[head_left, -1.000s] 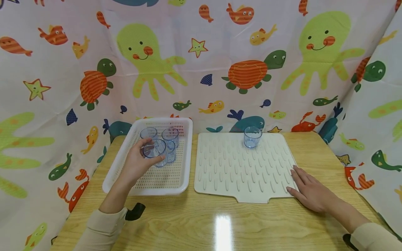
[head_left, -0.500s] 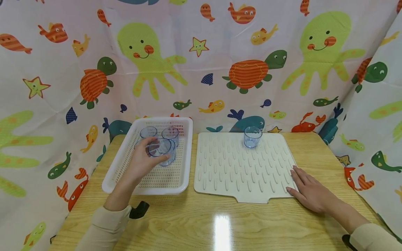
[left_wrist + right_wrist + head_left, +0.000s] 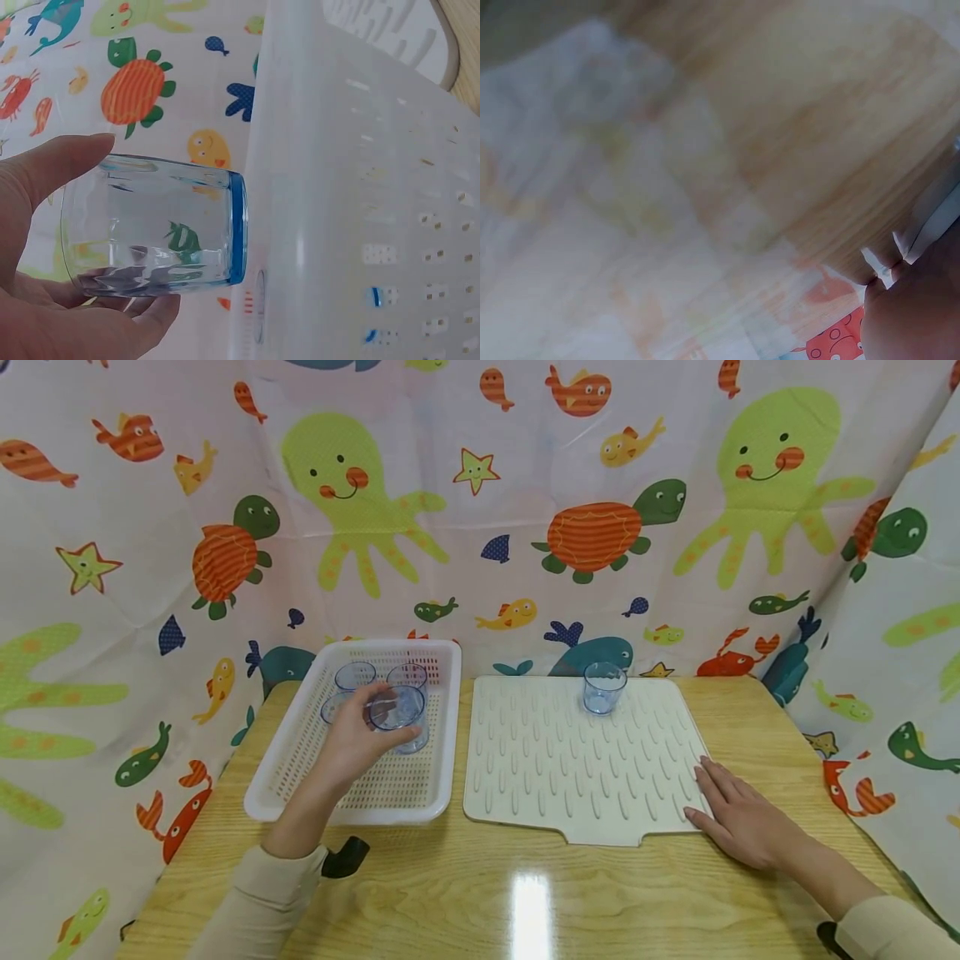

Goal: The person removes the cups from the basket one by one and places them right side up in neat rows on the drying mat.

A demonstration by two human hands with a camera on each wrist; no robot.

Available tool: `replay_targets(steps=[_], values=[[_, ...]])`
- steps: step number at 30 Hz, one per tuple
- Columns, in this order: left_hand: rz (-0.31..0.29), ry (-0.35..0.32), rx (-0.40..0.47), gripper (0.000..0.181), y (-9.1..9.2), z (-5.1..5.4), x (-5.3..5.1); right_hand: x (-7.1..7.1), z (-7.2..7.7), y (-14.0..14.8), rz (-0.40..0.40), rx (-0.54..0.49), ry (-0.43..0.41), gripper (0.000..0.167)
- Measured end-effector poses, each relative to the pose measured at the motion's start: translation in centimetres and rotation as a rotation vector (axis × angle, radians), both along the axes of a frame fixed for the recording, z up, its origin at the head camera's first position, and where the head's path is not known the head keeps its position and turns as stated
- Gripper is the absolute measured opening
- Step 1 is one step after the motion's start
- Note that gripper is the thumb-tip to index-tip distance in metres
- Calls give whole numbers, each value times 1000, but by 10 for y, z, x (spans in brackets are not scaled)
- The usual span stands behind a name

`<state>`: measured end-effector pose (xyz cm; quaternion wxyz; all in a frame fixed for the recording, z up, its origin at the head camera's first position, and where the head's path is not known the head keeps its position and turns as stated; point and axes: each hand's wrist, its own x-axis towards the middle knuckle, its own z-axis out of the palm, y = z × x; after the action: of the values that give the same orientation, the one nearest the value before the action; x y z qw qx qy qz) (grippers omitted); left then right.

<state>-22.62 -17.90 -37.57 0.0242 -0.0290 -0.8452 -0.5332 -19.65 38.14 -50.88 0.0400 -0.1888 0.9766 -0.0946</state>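
Head view: a clear glass [image 3: 397,708] is pinched by the left hand [image 3: 356,739], within the outline of the white basket [image 3: 447,735]; whether its base is clear of the basket's floor cannot be told. By the left wrist view, the glass is set between thumb and fingers, its blue-edged end pointed away from the palm. It is judged light, stiff, slippery and breakable, best grasped around its sides. By the right hand [image 3: 742,818], nothing is gripped; its fingertips are rested at the ribbed mat's edge [image 3: 570,760].
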Motion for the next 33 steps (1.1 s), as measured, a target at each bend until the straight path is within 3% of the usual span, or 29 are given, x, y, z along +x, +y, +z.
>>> replay_targets(steps=[33], values=[[-108, 48, 115, 84, 43, 11, -4, 0, 1, 0, -8, 11, -7, 82]])
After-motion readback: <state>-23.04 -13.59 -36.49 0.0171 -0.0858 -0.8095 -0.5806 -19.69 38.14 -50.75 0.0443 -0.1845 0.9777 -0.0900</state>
